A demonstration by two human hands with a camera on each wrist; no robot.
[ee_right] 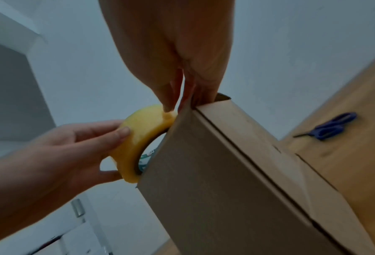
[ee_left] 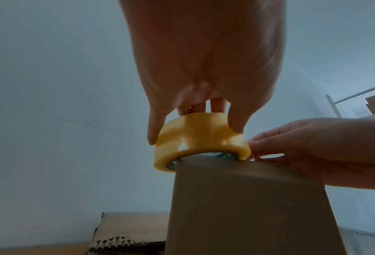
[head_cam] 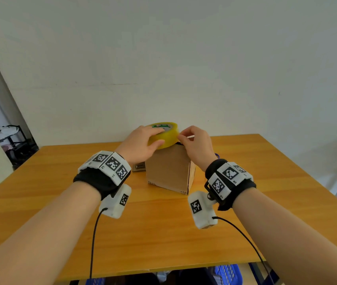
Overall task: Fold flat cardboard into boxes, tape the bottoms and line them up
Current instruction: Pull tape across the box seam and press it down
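Observation:
A folded brown cardboard box [head_cam: 168,170] stands on the wooden table [head_cam: 163,233], its closed flaps facing up. On top of it rests a yellow tape roll [head_cam: 164,135], also seen as the tape roll [ee_left: 200,139] and the tape roll [ee_right: 142,136]. My left hand [head_cam: 143,145] grips the roll, thumb on its near rim and fingers over the top. My right hand [head_cam: 194,145] pinches at the roll's right rim, at the box's top edge; the right hand [ee_right: 177,96] has thumb and fingertips pressed together there. The tape end itself is too small to make out.
Flat corrugated cardboard [ee_left: 127,233] lies on the table behind the box to the left. Blue-handled scissors [ee_right: 333,127] lie on the table right of the box. A white wall stands close behind the table. Blue crates [head_cam: 227,274] sit below the front edge.

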